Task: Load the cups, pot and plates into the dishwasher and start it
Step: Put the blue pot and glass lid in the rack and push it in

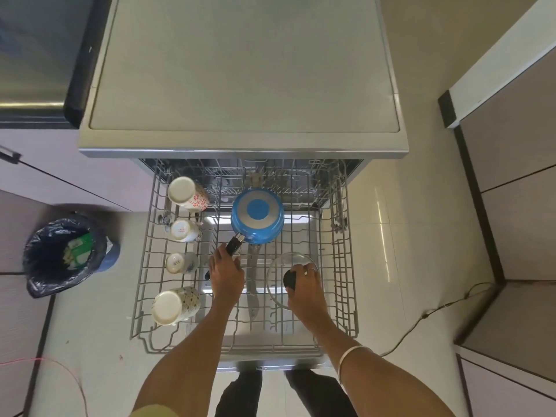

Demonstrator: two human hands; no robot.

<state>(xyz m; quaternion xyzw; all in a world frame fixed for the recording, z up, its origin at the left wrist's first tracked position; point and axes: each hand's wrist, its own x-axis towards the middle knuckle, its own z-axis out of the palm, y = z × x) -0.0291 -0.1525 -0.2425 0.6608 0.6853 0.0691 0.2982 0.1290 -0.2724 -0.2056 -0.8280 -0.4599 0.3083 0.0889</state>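
The dishwasher's wire rack (pixel 346 266) is pulled out over the open door. A blue pot (pixel 257 216) sits upside down in the rack's middle. My left hand (pixel 226 273) grips its black handle (pixel 234 245). My right hand (pixel 305 279) holds the black knob (pixel 290 279) of a glass lid (pixel 282 261) just right of the pot, low in the rack. Several cups lie along the rack's left side: one with red flowers (pixel 188 194), two smaller ones (pixel 183 230) (pixel 180 262) and a dotted one (pixel 174 305).
The dishwasher's flat top (pixel 243 64) fills the upper view. A bin with a dark bag (pixel 64 255) stands on the floor at the left. Cabinets (pixel 511 176) line the right side, and a cable (pixel 421 320) runs across the floor there. My legs are below the door.
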